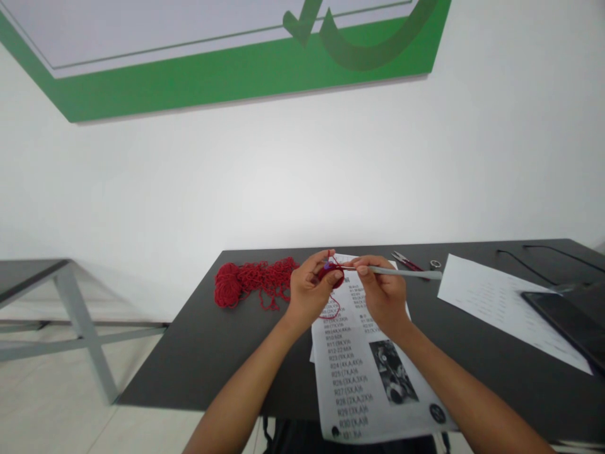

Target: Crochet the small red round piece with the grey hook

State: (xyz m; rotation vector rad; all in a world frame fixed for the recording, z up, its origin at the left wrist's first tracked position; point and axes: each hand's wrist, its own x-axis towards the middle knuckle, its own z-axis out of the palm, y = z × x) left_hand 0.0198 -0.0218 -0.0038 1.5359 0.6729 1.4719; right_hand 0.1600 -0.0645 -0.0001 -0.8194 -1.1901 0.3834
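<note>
My left hand pinches a small round piece of red crochet work, with a strand of yarn running over the raised index finger. A small purple bit, perhaps a stitch marker, shows on the piece. In my right hand is a crochet hook with a long grey handle, held level, its tip at the edge of the red piece. Left of my hands lies a red yarn ball with loose, tangled red yarn beside it. Under my hands is a printed pattern sheet.
The dark table stands against a white wall. Small scissors and a metal ring-like item lie behind the hook. Rightward are another paper, a black phone-like device and dark glasses-like arms. Another table is at left.
</note>
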